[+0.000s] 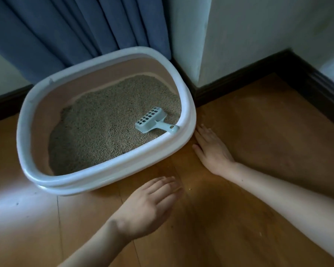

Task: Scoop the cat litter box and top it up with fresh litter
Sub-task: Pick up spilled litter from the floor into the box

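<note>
2 hands, left (148, 205) and right (210, 149), reach flat, fingers straight, empty, beside the litter box (108, 182)

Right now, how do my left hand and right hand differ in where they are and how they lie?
The right hand lies flat on the brown wooden floor, beside the white plastic litter box; the left hand sits nearer the camera, before the box's front edge. The right fingers point away; the left fingers point rightward. Both are open and empty.

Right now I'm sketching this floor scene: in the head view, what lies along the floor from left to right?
Litter box → scoop lying in its litter → left hand → right hand.
</note>
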Tool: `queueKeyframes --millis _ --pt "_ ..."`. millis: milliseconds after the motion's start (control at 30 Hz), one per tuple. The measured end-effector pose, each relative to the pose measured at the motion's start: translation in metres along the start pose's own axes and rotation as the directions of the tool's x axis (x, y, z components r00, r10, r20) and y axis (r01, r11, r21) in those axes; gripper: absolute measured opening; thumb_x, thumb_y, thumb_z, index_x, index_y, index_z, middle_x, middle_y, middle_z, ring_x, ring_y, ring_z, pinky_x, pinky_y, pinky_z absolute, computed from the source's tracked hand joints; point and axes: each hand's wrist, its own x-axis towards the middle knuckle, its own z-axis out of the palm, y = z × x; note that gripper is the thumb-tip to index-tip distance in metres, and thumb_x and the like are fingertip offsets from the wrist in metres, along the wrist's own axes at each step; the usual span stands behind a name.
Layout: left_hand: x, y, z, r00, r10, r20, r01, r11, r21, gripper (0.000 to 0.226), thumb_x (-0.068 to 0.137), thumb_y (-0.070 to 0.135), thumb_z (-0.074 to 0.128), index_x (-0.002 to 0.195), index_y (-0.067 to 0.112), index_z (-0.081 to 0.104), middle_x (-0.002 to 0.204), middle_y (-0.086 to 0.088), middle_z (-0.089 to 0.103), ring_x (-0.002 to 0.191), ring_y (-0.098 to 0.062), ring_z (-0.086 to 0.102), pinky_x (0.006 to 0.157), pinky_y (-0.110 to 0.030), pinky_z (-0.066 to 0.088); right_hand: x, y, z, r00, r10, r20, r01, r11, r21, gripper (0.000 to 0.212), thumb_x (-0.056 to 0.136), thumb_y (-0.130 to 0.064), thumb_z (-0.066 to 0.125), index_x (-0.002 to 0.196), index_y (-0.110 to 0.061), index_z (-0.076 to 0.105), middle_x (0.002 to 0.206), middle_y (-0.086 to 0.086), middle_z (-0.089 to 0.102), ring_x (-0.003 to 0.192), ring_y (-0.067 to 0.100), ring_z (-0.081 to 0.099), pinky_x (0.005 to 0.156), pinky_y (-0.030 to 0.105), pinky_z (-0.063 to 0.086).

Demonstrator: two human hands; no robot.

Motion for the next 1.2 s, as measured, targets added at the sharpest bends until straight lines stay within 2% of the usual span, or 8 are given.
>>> queueKeyframes --millis 167,267,333,467,567,800,1000,1200 --pt "-0.010 -0.002 0.018 0.955 -0.292 -0.048 0.289 0.956 -0.054 0.034 0.095 0.021 0.052 0.126 0.010 0.062 0.133 -0.003 0.058 0.128 -0.022 0.051 0.106 -0.037 0.041 -0.028 -0.025 0.004 0.986 -0.159 0.042 0.156 0.985 0.068 0.064 0.096 -0.043 0.020 0.148 -0.008 0.032 0.155 0.008 0.028 0.146 0.017 0.018 0.118 0.027 0.004" --pt "-0.011 -0.009 0.018 0.928 -0.365 -0.072 0.361 0.931 -0.059 0.037 0.096 0.025 0.050 0.128 0.010 0.061 0.132 -0.003 0.059 0.126 -0.021 0.052 0.106 -0.034 0.040 -0.036 -0.025 -0.003 0.960 -0.270 0.078 0.267 0.963 0.048 0.055 0.098 -0.033 0.027 0.144 -0.006 0.040 0.151 0.009 0.037 0.142 0.019 0.029 0.118 0.033 0.013" --pt "-0.012 -0.011 0.017 0.906 -0.412 -0.101 0.406 0.911 -0.070 0.038 0.096 0.024 0.048 0.127 0.008 0.062 0.131 -0.004 0.059 0.124 -0.021 0.052 0.107 -0.031 0.038 -0.025 -0.010 -0.011 0.981 -0.196 0.001 0.196 0.980 0.031 0.051 0.098 -0.027 0.031 0.142 -0.004 0.042 0.147 0.013 0.042 0.139 0.023 0.035 0.117 0.035 0.016" --pt "-0.025 -0.007 0.023 0.849 -0.515 -0.118 0.509 0.857 -0.075 0.041 0.096 0.023 0.045 0.130 0.007 0.060 0.133 -0.006 0.058 0.126 -0.021 0.050 0.109 -0.026 0.031 -0.014 0.012 -0.015 1.000 0.000 -0.005 0.000 1.000 -0.016 0.062 0.099 -0.041 0.022 0.151 -0.009 0.023 0.157 0.011 0.022 0.146 0.020 0.015 0.117 0.026 0.002" --pt "-0.039 -0.001 0.029 0.839 -0.534 -0.104 0.529 0.846 -0.072 0.042 0.096 0.023 0.044 0.132 0.006 0.058 0.135 -0.007 0.057 0.128 -0.023 0.049 0.110 -0.029 0.032 -0.022 -0.009 -0.002 0.996 -0.081 0.049 0.082 0.996 -0.020 0.069 0.095 -0.049 0.014 0.151 -0.009 0.022 0.157 0.011 0.020 0.147 0.020 0.013 0.117 0.026 -0.001" --pt "-0.066 0.009 0.025 0.784 -0.613 -0.102 0.609 0.790 -0.072 0.042 0.097 0.024 0.043 0.131 0.006 0.059 0.133 -0.008 0.058 0.126 -0.024 0.050 0.111 -0.028 0.031 -0.047 -0.060 0.012 0.945 -0.310 0.105 0.309 0.951 0.019 0.062 0.098 -0.041 0.018 0.148 -0.006 0.031 0.155 0.007 0.027 0.145 0.017 0.020 0.119 0.030 0.006" --pt "-0.085 0.007 0.027 0.746 -0.660 -0.091 0.657 0.751 -0.058 0.045 0.097 0.025 0.038 0.134 0.006 0.056 0.134 -0.010 0.057 0.126 -0.023 0.046 0.110 -0.028 0.029 -0.044 -0.030 0.005 0.997 -0.080 -0.004 0.080 0.997 -0.020 0.064 0.096 -0.042 0.017 0.148 -0.005 0.029 0.154 0.013 0.030 0.144 0.022 0.023 0.117 0.031 0.007" --pt "-0.087 0.002 0.033 0.747 -0.659 -0.085 0.654 0.752 -0.078 0.045 0.097 0.024 0.039 0.134 0.006 0.056 0.135 -0.009 0.057 0.125 -0.025 0.050 0.108 -0.035 0.035 -0.048 -0.068 0.026 0.975 -0.218 0.047 0.218 0.976 0.016 0.062 0.098 -0.041 0.021 0.148 -0.005 0.030 0.154 0.011 0.029 0.145 0.021 0.021 0.118 0.032 0.005"
